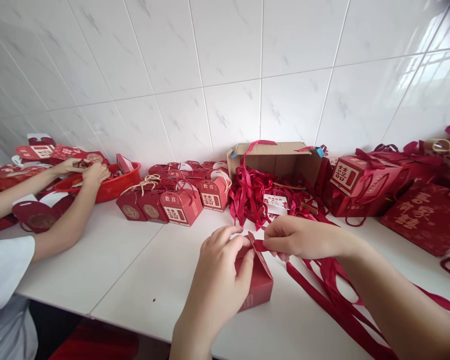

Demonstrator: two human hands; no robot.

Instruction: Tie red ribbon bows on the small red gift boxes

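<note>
White cloth sleeves a co-worker's shoulder (7,270) at the far left, where bare forearms reach past a deep-red paper carton with white rounded flaps (41,212). The co-worker's hands (86,170) meet over a round, bright-red plastic basin (114,189); what the fingers grip is too small to tell. Next comes a cluster of small red cardboard gift boxes (180,205) with printed fronts, some tied with cream or dark-red cord, all upright on the white tabletop (142,285).

Near the table's front edge, from where I stand, sits a plain-sided red cardboard box with a peaked top (260,287) — the one being worked on. The person's left hand (223,265) curls over it, thumb on the near side and fingers across the top. The right hand (288,237) pinches a flat crimson ribbon (260,245) at the peak; I cannot tell whether it runs through a slot. Behind, an open brown cardboard carton (285,148) spills a tangle of crimson ribbons (247,192), and loose crimson strips (322,297) trail under the right forearm.

Farther right stands a red box with a ribbon on top (365,175) — beside it, a maroon paper bag with gold characters (420,215) lies tilted.
</note>
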